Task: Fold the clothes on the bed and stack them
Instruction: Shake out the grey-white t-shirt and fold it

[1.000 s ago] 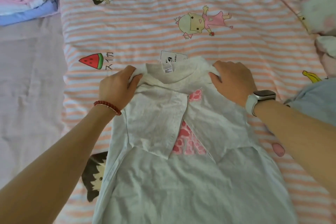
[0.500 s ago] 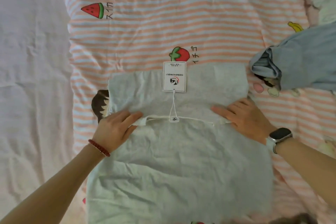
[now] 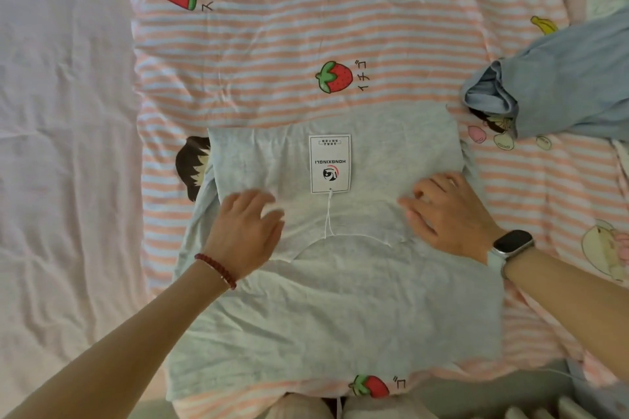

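Both hands had slid up onto the folded flap, left hand (image 3: 245,231) and right hand (image 3: 449,214) flat with fingers spread, pressing the shirt (image 3: 340,309) on the quilt (image 3: 306,27), its long axis running toward the person.

A pale grey shirt (image 3: 333,299) lies flat on the striped bed (image 3: 306,37), its top part folded down toward the near edge, a white hang tag (image 3: 329,163) resting on the fold. A crumpled blue garment (image 3: 561,85) sits toward the right edge.
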{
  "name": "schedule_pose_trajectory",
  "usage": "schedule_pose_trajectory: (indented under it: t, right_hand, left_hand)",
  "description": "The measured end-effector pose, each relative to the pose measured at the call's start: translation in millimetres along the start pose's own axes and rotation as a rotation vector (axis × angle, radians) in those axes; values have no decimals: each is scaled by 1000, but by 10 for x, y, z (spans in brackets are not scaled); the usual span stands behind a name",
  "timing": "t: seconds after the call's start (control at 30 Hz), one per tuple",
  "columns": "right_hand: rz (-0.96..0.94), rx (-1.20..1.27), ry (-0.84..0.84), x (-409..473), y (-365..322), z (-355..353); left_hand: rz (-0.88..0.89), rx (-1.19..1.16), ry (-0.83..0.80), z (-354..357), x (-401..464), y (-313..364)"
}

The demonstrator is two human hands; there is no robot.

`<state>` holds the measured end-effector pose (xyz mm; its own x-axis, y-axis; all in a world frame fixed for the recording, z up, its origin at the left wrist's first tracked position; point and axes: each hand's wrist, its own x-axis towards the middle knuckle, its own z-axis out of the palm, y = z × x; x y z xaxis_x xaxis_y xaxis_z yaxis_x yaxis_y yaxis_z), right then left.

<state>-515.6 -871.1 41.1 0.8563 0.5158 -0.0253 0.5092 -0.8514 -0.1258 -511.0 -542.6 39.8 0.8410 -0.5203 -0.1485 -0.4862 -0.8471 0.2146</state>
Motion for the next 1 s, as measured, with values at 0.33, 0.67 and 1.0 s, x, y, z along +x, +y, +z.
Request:
schedule_pose_trajectory:
  t: [0.33,0.67,1.0]
  right_hand:
    - [431,-29,-235,1052,74,562]
    - [471,-17,-307,999,529,359]
    - [405,21,-501,1253,784,-148]
  left_hand:
    - [-447,175,-91,454,873,-339]
    - [-441,27,-195,201,967,-947]
    - [-422,49,-363,-386,1237,-948]
